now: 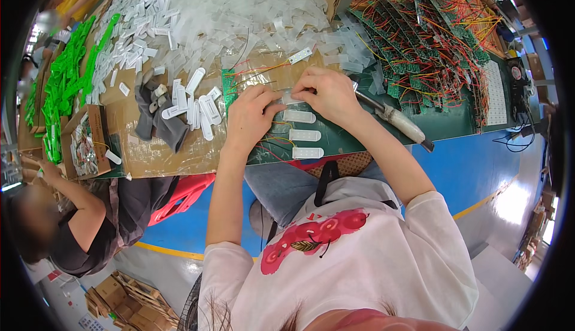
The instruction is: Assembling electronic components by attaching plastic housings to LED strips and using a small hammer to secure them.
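Observation:
My right hand (328,93) pinches the right end of a small clear plastic cover (290,98) just above the bench. My left hand (251,114) is closed at its left end, thumb and forefinger together; what lies between them is hidden. Nearer me are three white light modules with rounded ends: the first (299,117), the second (305,135) and the third (308,152), thin wires running left from them. Beyond my hands lies a bare white LED board (300,55) with red and yellow wires. A green circuit board (229,90) shows behind my left hand.
A soldering iron (398,123) lies right of my right forearm. Wired green boards (419,49) are piled at right. Clear covers (239,14) heap at the back. White casings (194,106) and a grey glove (157,115) lie left; a co-worker (78,223) sits beyond.

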Tool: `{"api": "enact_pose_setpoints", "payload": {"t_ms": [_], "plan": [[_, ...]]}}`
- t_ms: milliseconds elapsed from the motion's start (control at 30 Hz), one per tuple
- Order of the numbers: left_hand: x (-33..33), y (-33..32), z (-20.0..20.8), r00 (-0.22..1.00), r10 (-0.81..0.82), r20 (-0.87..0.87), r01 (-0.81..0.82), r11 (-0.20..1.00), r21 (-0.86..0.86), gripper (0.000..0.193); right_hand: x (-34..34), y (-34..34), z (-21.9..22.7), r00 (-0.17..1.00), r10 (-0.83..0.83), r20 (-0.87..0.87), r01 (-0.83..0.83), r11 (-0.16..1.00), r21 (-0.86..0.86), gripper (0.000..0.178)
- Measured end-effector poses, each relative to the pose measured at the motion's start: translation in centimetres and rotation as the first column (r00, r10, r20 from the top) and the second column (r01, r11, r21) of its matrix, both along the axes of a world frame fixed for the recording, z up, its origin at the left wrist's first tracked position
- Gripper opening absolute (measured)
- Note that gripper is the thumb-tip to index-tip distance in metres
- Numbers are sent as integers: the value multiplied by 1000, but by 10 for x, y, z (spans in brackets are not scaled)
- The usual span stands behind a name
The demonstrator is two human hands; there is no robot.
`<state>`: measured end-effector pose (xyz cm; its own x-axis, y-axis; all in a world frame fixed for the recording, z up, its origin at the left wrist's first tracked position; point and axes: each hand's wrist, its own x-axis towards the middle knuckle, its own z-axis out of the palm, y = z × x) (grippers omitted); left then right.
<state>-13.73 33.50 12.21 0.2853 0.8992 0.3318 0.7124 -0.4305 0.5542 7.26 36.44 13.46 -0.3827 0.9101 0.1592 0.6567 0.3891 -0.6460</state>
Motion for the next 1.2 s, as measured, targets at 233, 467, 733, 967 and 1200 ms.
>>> {"api": "enact_pose_setpoints", "payload": {"t_ms": [233,467,733,967,1200], "plan": [[2,-3,2,999,32,-5,-32,999,-8,25,7,16,-2,983,183,16,-184,978,100,8],[2,-1,3,1000,12,5,-12,1000,-10,25,8,19,-1,969,246,-22,-243,965,96,11],[2,-1,3,1000,4,13,-4,1000,4,24,10,25,9,976,213,-50,-219,954,-204,13],[2,-1,4,1000,4,5,-4,1000,3,24,3,17,5,994,107,-19,-108,987,-123,13],[0,-3,1,1000,20,15,-20,1000,-5,24,5,21,26,994,18,-108,-53,940,-337,15]]}}
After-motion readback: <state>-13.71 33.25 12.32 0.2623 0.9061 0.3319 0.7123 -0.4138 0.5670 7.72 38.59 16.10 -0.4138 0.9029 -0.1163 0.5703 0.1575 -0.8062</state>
